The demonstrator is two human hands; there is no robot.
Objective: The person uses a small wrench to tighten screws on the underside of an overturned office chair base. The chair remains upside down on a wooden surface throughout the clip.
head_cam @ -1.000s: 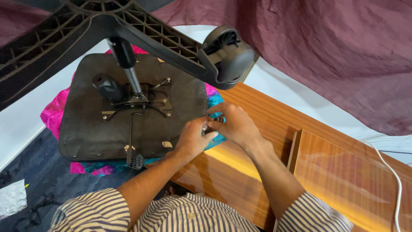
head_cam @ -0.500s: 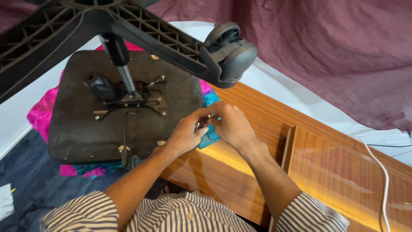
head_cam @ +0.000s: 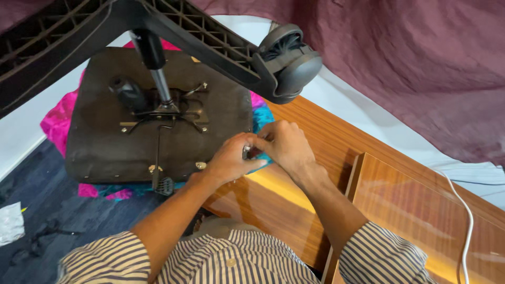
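Note:
An upturned office chair lies before me, its dark seat underside (head_cam: 105, 147) facing up with a metal mechanism (head_cam: 163, 113) and gas column (head_cam: 152, 63). The black star base (head_cam: 194, 37) reaches overhead, ending in a caster wheel (head_cam: 292, 63). My left hand (head_cam: 229, 160) and my right hand (head_cam: 284, 147) meet at the seat's right edge, fingers pinched together around a small metal part (head_cam: 246, 152) that is mostly hidden between them. A screw (head_cam: 200, 165) sits in the seat near my left hand.
The chair rests on a pink and teal cloth (head_cam: 58, 118). A glossy wooden panel (head_cam: 400, 194) lies to the right with a white cable (head_cam: 465, 221) across it. Maroon fabric (head_cam: 421, 68) hangs behind. Dark floor (head_cam: 31, 231) at lower left holds a clear plastic bag (head_cam: 10, 223).
The view has shifted a little and drawn closer. Both hands stay together at the seat's right edge, with only small finger movements.

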